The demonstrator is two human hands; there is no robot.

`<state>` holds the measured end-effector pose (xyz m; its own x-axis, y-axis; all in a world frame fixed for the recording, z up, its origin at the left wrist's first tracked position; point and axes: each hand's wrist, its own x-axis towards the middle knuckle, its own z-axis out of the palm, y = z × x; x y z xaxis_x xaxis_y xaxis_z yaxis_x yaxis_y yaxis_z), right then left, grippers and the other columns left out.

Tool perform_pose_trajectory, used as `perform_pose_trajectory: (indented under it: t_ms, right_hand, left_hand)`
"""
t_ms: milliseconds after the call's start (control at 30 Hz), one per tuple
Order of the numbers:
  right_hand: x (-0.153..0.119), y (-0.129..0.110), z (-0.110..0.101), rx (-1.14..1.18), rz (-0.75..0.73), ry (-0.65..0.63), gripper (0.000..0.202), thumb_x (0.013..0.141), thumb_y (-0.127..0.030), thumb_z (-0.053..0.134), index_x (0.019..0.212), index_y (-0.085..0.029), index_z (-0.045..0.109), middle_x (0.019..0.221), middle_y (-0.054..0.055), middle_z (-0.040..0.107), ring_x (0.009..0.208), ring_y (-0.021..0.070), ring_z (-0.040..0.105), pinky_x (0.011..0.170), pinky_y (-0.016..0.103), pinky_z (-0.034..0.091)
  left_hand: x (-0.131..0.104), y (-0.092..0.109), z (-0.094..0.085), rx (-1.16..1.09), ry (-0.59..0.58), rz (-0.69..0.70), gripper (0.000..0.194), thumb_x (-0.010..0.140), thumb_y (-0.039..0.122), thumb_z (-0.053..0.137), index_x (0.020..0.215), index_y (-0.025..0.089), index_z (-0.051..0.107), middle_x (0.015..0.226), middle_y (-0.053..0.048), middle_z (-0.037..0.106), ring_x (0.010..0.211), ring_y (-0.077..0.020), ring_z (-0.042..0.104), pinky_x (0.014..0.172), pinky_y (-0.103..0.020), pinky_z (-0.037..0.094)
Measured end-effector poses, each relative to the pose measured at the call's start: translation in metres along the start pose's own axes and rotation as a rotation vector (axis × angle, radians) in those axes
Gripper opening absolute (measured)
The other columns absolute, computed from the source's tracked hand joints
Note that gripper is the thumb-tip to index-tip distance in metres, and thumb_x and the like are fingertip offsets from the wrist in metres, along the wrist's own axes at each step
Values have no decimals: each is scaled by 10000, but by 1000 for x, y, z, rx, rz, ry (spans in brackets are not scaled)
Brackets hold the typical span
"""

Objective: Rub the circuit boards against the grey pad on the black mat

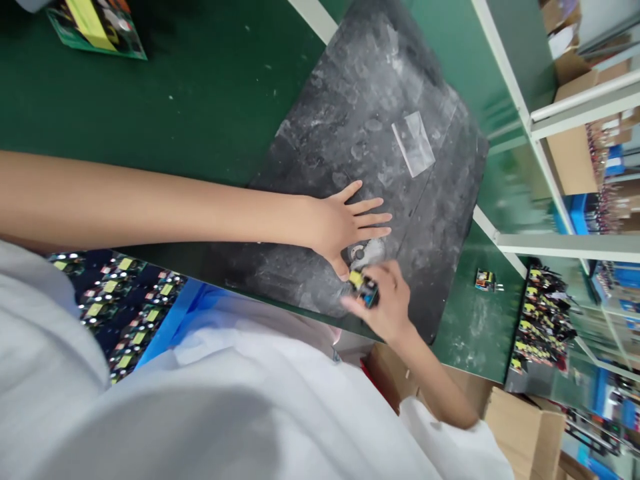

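My left hand (343, 223) is over the dark, smudged mat (370, 93) with its fingers spread and nothing held in it. Its thumb tip reaches close to a small circuit board (365, 291) with yellow, black and blue parts. My right hand (393, 300) grips that board between thumb and fingers, slightly blurred, near the mat's front edge. Beside the hands, a round grey piece (359, 252) and a whitish patch show on the mat. A clear flat plastic piece (414, 143) lies farther back on the mat.
Boards fill a blue bin (173, 320) at the lower left. Another board (97, 27) sits on the green table (210, 87) at the upper left. One small board (485, 280) and a tray of several boards (540, 320) are on the right. White shelf rails (570, 245) and cardboard boxes (517, 427) stand beyond.
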<state>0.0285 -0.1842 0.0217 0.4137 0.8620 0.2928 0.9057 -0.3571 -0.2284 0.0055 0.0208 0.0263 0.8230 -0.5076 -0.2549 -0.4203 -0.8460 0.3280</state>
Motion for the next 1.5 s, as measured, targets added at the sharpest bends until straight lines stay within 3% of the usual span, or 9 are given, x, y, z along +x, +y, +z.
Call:
perform_pose_trajectory:
  t_ms: [200,367,533,700,867,1033,1167,1333,1500]
  right_hand:
    - [2,1,2,-19,171,128,308,801,-474,589,963,-220,521,852,30,526,737,184,551,622,309,479]
    - [1,1,4,-10,-9,34,332,780,-502,615,944,-230,517,803,11,519,678,166,548,594,288,476]
    - [7,10,1,-51,171,116,316,817,-492,579,970,-224,508,849,33,538,746,190,571,622,312,486]
    - [3,6,-2,-35,-14,-4,347,812,-541,564,958,-233,502,813,14,528,683,167,581,554,272,478]
    - [4,6,0,-65,66,99,314,836,-503,539,968,-221,507,822,30,535,715,178,590,578,281,490]
    - [2,1,0,-61,-151,35,300,803,-492,582,912,-221,518,762,9,527,611,142,559,507,238,446]
    - [4,5,0,-100,9,125,302,822,-477,560,964,-217,504,802,31,551,691,171,592,548,261,473]
    - [5,10,0,-96,-99,10,333,793,-510,588,936,-221,504,768,14,544,643,157,581,504,241,450]
    - [10,15,1,-110,48,148,298,832,-479,543,960,-212,509,795,33,554,705,179,585,576,278,477]
  left_hand:
    - [0,2,-2,29,-31,-22,1039,678,691,550,1495,235,97,1551,35,-26,1444,-269,-97,1120,-589,-80]
    - [0,1,2,-44,39,3,1030,636,650,613,1485,263,178,1556,35,52,1452,-276,-31,1134,-569,-67]
    - [1,-1,8,-47,87,2,1035,619,692,574,1480,252,206,1561,29,97,1451,-298,-2,1133,-572,-74]
    - [1,-1,8,-83,124,18,1005,615,657,590,1468,240,261,1559,32,133,1446,-328,21,1150,-557,-57]
    - [0,0,2,-70,63,-8,1026,616,659,627,1474,260,230,1559,23,107,1450,-304,7,1138,-568,-75]
    - [-1,1,0,-61,32,-9,981,642,633,613,1474,304,211,1559,60,46,1450,-289,-26,1141,-553,-77]
    - [0,1,3,-85,62,-24,978,620,625,627,1465,315,246,1559,57,88,1450,-307,6,1141,-555,-86]
    - [0,1,0,-29,3,-15,1036,638,691,559,1491,259,160,1559,63,2,1451,-272,-73,1144,-549,-88]
    - [-2,1,0,-28,15,-11,1043,643,695,563,1488,221,176,1565,30,41,1449,-298,-48,1134,-566,-84]
